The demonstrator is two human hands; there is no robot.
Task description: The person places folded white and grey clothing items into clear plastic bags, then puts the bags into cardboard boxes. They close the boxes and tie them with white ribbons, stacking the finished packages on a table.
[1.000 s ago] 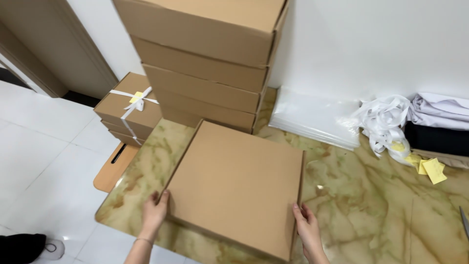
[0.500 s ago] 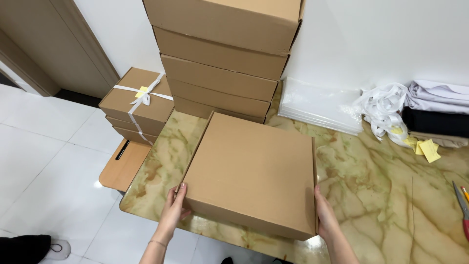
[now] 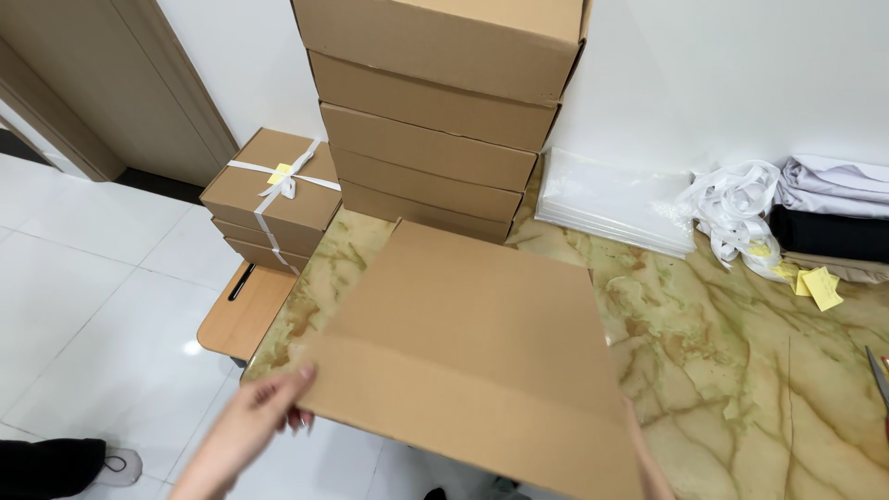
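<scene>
Cardboard box point(image 3: 472, 356) sits tilted over the near edge of the marble table point(image 3: 741, 370) — we grip its left corner with our left hand point(image 3: 255, 421), fingers curled on the edge. Our right hand point(image 3: 648, 468) is mostly hidden behind the right corner, so we cannot tell its grip. Behind it rises a stack of boxes point(image 3: 435, 120); left, ribbon-tied boxes point(image 3: 273, 190) look finished — ours bears no ribbon yet.

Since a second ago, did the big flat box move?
Yes. The flat box has come up off the marble table, its near edge tilted toward the camera, held by the left hand.
</scene>
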